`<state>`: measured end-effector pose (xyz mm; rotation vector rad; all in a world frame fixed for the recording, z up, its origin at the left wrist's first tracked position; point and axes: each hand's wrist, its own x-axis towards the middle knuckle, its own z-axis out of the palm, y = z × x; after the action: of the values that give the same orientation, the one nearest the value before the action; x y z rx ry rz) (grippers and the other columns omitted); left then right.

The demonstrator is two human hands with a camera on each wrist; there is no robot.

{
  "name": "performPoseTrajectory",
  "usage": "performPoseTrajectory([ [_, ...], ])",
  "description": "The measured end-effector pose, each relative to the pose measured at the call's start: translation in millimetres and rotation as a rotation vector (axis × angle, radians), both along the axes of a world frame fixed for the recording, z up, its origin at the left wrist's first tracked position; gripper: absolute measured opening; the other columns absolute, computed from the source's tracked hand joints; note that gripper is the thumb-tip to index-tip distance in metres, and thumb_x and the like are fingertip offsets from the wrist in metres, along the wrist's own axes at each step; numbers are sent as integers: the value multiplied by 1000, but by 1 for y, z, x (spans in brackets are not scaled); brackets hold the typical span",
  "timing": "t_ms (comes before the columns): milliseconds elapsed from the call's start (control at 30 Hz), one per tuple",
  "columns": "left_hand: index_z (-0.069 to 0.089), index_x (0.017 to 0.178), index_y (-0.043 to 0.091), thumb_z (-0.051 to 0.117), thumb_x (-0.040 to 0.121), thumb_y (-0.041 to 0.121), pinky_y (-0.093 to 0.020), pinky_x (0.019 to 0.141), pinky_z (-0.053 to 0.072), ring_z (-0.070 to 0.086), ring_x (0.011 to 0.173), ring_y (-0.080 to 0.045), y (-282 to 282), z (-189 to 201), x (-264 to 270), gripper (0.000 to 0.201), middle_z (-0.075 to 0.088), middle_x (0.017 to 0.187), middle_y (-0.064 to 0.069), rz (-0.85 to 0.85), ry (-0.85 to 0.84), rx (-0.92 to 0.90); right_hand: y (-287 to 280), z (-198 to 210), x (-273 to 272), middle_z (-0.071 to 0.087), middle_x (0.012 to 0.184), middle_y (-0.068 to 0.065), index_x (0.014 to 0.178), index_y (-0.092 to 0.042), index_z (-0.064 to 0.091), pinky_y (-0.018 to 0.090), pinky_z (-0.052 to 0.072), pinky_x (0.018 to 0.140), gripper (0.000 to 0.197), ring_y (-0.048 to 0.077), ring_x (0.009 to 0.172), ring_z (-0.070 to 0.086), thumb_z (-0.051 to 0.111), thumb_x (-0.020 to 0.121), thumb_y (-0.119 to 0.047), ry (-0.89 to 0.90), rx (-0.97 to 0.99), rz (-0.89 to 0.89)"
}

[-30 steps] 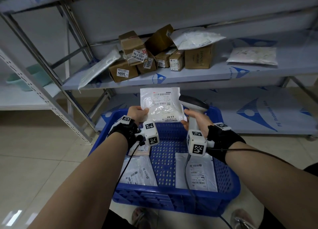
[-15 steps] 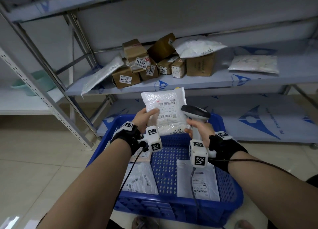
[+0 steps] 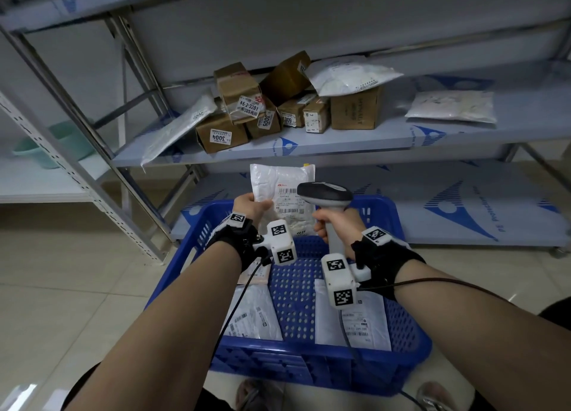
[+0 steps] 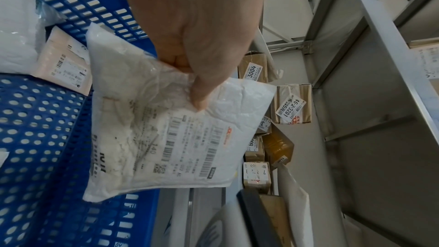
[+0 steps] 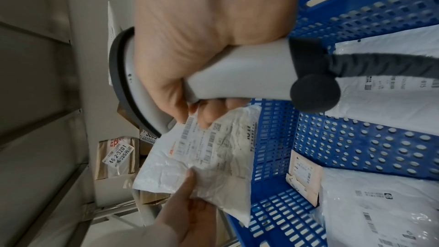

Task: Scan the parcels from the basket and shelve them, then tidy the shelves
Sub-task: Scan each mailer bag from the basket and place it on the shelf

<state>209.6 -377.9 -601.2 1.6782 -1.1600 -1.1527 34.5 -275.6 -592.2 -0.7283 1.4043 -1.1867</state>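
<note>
While your left hand (image 3: 248,207) pinches a crinkled white plastic parcel (image 3: 279,191) by its edge, thumb across the front, you hold it upright above the perforated blue plastic basket (image 3: 404,327). Your right hand (image 3: 335,225) wraps its fingers round the smooth grey handle of the scanner (image 3: 324,194), whose dark head sits just before the parcel's barcode label. Three flat mailers lie in the basket. Since a second ago, you have raised the parcel higher and brought the scanner closer across its label.
</note>
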Motion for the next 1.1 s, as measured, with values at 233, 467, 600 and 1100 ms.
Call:
performPoseTrajectory([
  [233, 65, 102, 3, 68, 85, 5, -49, 87, 55, 68, 92, -33, -1, 3, 0, 17, 69, 103, -17, 4, -23, 26, 6, 7, 1, 55, 60, 9, 69, -3, 60, 25, 38, 50, 18, 15, 49, 47, 62, 87, -5, 4, 25, 41],
  [467, 65, 105, 3, 67, 85, 5, -49, 87, 55, 68, 91, -31, 1, 4, 0, 20, 70, 102, -14, 1, -2, 37, 7, 10, 2, 52, 58, 8, 71, -2, 59, 25, 37, 49, 15, 14, 46, 46, 61, 86, -3, -16, 37, 25],
  [600, 65, 103, 3, 68, 85, 5, -48, 87, 55, 68, 91, -32, 1, 5, 1, 18, 69, 101, -15, 8, -7, 37, 6, 11, 2, 51, 59, 8, 71, -3, 58, 25, 36, 50, 15, 15, 48, 45, 61, 86, -3, -21, 38, 29],
  [1100, 66, 96, 5, 68, 85, 5, -49, 86, 55, 68, 90, -31, -2, 6, 3, 11, 70, 102, -16, 20, 0, 28, 6, 12, 3, 54, 60, 7, 69, -3, 60, 27, 39, 52, 18, 15, 50, 47, 61, 86, -4, -12, 41, 46],
])
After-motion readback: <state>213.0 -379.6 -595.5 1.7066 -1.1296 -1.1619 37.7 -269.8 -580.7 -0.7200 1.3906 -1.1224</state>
